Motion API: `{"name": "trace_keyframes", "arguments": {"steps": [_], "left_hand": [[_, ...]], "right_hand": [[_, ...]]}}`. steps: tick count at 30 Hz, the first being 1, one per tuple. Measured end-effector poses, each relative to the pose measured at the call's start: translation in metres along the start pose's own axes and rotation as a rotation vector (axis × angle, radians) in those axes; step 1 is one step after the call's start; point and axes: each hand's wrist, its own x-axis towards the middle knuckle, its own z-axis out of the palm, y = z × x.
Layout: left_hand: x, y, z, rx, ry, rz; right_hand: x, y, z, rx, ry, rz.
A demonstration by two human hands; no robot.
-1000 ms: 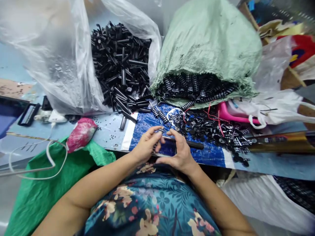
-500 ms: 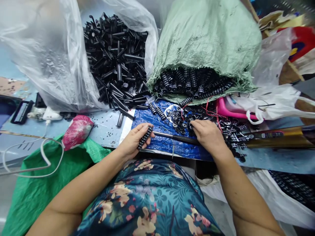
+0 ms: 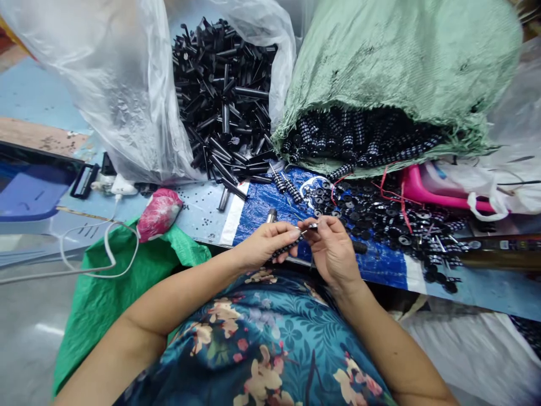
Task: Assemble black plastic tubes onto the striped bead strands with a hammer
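Note:
My left hand (image 3: 270, 243) is closed around a black cylinder with small white squares (image 3: 288, 248), and a thin light pin sticks out of its end. Close against it, my right hand (image 3: 332, 242) pinches a small dark round disc (image 3: 313, 226). Both hands meet over the front edge of a blue sheet (image 3: 262, 206). Behind my right hand lies a heap of black discs (image 3: 363, 211). A dark rod lies on the sheet, largely hidden by my hands; its metal end (image 3: 271, 215) shows behind my left hand.
Black tubes (image 3: 226, 115) spill from a clear plastic bag (image 3: 122, 96) at the back. A green woven sack (image 3: 406, 62) holds patterned cylinders (image 3: 359, 135). On the left are a pink bundle (image 3: 159, 215), a white cable (image 3: 109, 248) and a green bag (image 3: 105, 304). A pink object (image 3: 422, 189) lies right.
My right hand has moved left from the heap to my left hand and now pinches a disc. My left hand has turned the patterned cylinder toward it. The view has shifted.

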Motion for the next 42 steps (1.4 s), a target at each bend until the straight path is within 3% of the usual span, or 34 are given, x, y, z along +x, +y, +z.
{"name": "trace_keyframes", "arguments": {"steps": [6, 17, 21, 24, 29, 31, 33, 36, 38, 40, 42], "left_hand": [[-0.001, -0.008, -0.002, 0.002, 0.040, 0.030], [-0.005, -0.014, -0.002, -0.096, 0.056, 0.025], [-0.005, -0.017, -0.002, -0.152, 0.071, 0.028], [-0.003, -0.020, -0.002, -0.238, 0.099, 0.031], [0.001, -0.026, 0.004, -0.285, 0.127, 0.080], [-0.001, -0.022, -0.002, -0.142, 0.121, 0.145], [-0.006, -0.010, -0.019, 0.192, 0.217, 0.255], [-0.018, 0.015, -0.067, 0.870, 0.656, 0.333], [-0.021, 0.030, -0.101, 1.201, 0.896, 0.210], [-0.018, 0.037, -0.128, 1.369, 0.928, 0.071], [-0.011, 0.039, -0.141, 1.414, 0.865, 0.009]], "right_hand": [[-0.004, 0.007, 0.007, 0.060, -0.021, 0.099], [-0.007, 0.013, 0.006, -0.008, -0.036, 0.052], [-0.010, 0.016, 0.003, -0.229, -0.065, -0.077], [-0.013, 0.017, -0.001, -0.504, -0.095, -0.254], [-0.013, 0.016, -0.005, -1.020, -0.371, -0.586], [-0.011, 0.014, -0.007, -1.090, -0.388, -0.656], [-0.010, 0.011, -0.009, -1.107, -0.378, -0.698], [-0.009, 0.006, -0.016, -1.093, -0.329, -0.715], [-0.010, 0.006, -0.017, -1.079, -0.303, -0.677], [-0.011, 0.009, -0.015, -1.060, -0.327, -0.631], [-0.011, 0.012, -0.010, -1.031, -0.373, -0.607]]}}
